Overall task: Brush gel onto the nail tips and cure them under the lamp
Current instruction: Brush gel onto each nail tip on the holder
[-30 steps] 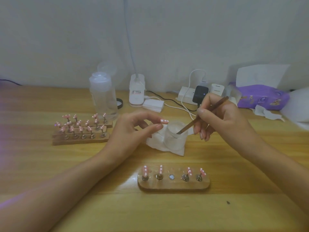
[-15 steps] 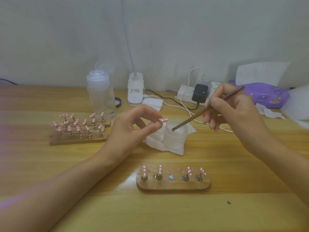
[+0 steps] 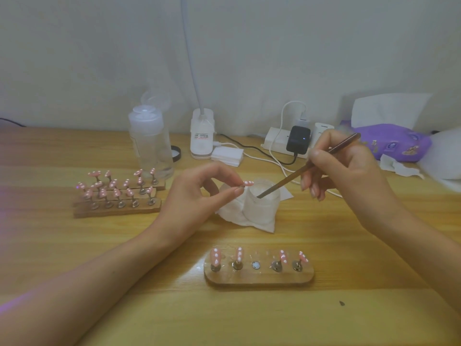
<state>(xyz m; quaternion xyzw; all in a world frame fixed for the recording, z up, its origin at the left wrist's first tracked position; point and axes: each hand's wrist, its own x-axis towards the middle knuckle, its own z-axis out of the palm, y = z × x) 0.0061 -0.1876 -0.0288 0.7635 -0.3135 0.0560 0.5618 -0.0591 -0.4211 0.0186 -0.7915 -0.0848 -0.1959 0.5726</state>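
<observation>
Racks of wood (image 3: pixel 117 209) stand at the left of the table (image 3: pixel 50 233), stepped in rows and crowded with pink nail tips (image 3: pixel 102 193) on small metal stems. Just behind them a clear plastic bottle (image 3: pixel 149 146) stands upright with its flip cap open. To its right sits the white lamp base (image 3: pixel 202 136), its slim neck rising out of view, and a stack of white pads (image 3: pixel 227 156) lies just beside the base. Toward the middle, the left hand (image 3: pixel 194 196) hovers above the table, thumb and forefinger pinching one dotted nail tip (image 3: pixel 248 183), the other fingers loosely curled behind. That tip is held level, just left of the rim of a frosted jar (image 3: pixel 262 208), which sits on a crumpled white cloth (image 3: pixel 239 218). Nearer the viewer lies an oval wooden holder (image 3: pixel 258 278) bearing four more tips (image 3: pixel 215 255) on stems, two on each side of a bare round disc (image 3: pixel 256 265) at its middle. The brush (image 3: pixel 306 167) slants down from the upper right, its tip at the jar's mouth; whether it touches what is inside cannot be told. The right hand (image 3: pixel 349 171) grips the brush like a pen, fingers curled around the handle. Behind it a white power strip (image 3: pixel 274 142) carries a black adapter (image 3: pixel 298 140), and at the far right rests a purple tissue pack (image 3: pixel 396 143)
</observation>
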